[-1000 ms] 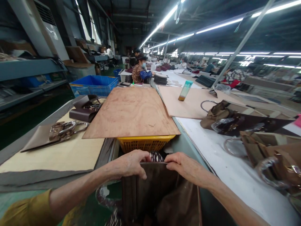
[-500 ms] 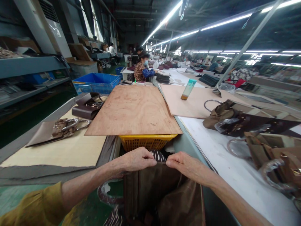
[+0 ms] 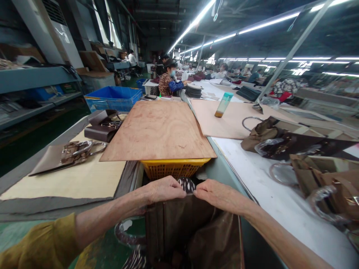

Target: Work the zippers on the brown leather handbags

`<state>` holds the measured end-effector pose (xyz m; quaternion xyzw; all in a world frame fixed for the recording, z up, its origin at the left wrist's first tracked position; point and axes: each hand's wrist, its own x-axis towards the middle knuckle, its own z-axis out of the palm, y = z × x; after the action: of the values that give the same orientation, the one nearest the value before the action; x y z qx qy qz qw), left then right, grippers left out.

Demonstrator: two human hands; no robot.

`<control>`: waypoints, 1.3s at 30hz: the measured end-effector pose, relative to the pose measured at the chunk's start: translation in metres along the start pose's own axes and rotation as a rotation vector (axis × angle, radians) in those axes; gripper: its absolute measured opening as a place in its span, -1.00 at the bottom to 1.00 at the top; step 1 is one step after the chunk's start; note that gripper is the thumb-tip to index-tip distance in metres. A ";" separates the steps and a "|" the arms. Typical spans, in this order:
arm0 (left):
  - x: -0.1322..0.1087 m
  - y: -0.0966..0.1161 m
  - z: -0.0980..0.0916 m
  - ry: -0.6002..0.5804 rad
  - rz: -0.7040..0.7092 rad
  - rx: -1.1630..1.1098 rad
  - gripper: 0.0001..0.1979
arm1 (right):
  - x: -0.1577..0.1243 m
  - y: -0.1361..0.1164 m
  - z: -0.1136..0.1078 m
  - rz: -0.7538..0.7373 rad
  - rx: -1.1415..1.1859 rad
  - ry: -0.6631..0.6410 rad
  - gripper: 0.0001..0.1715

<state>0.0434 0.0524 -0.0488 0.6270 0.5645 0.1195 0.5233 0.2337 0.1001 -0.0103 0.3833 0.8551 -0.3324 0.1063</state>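
Hands, left hand [image 3: 164,188] and right hand [image 3: 215,194], pinch one brown bag [image 3: 190,228].

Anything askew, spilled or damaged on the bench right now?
The plywood board lies skewed over the yellow basket, overhanging its rim. The left hand and right hand pinch the brown bag by its top edge. No spill or damage shows.

Brown bag [image 3: 179,228] cut off at bottom edge, yellow basket [image 3: 172,169] mostly hidden under plywood board [image 3: 158,130], striped fabric [image 3: 187,184] largely hidden behind left hand [image 3: 164,188] and right hand [image 3: 217,194], far workers [image 3: 224,70] too small to tell.
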 end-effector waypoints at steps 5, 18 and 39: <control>0.000 0.004 0.002 0.008 -0.088 -0.023 -0.77 | 0.000 0.000 0.002 0.002 -0.009 0.004 -0.68; 0.002 0.004 0.005 -0.005 0.064 0.000 -0.74 | -0.004 0.001 0.009 -0.033 0.016 0.041 -0.67; -0.034 -0.024 -0.006 -0.019 -0.061 -0.359 -0.67 | 0.008 0.002 0.022 0.010 0.156 0.014 -0.69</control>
<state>0.0140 0.0230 -0.0503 0.5073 0.5480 0.1965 0.6354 0.2277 0.0916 -0.0317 0.3972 0.8254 -0.3947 0.0717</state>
